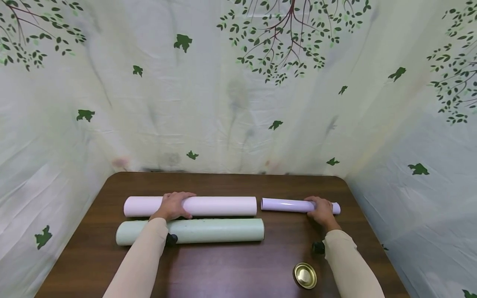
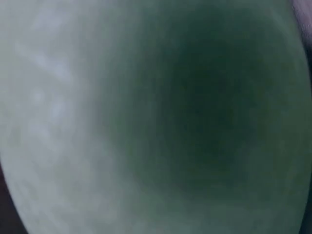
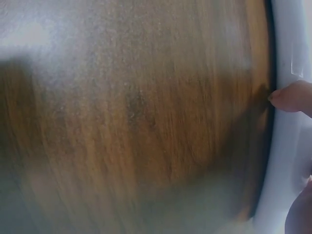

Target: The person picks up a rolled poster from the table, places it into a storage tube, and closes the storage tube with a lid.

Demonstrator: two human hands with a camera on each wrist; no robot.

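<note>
A thick pale pink roll (image 1: 223, 206) lies crosswise on the table, and my left hand (image 1: 173, 205) grips it left of its middle, fingers over the top and thumb at the near side. Just in front lies a pale green roll (image 1: 220, 230), partly covered by my left forearm; the same green roll (image 2: 58, 122) fills the left wrist view, blurred. At the right, a thinner lavender roll (image 1: 285, 205) is gripped near its right end by my right hand (image 1: 321, 210). In the right wrist view the thumb (image 3: 292, 96) presses along the lavender roll's side (image 3: 285, 146).
A small round brass-coloured dish (image 1: 305, 275) sits on the brown wooden table (image 1: 231, 269), left of my right forearm. Dark wrist cameras (image 1: 318, 248) are strapped at both cuffs. Behind and beside the table hang pale curtains (image 1: 208, 103) printed with leaves and branches.
</note>
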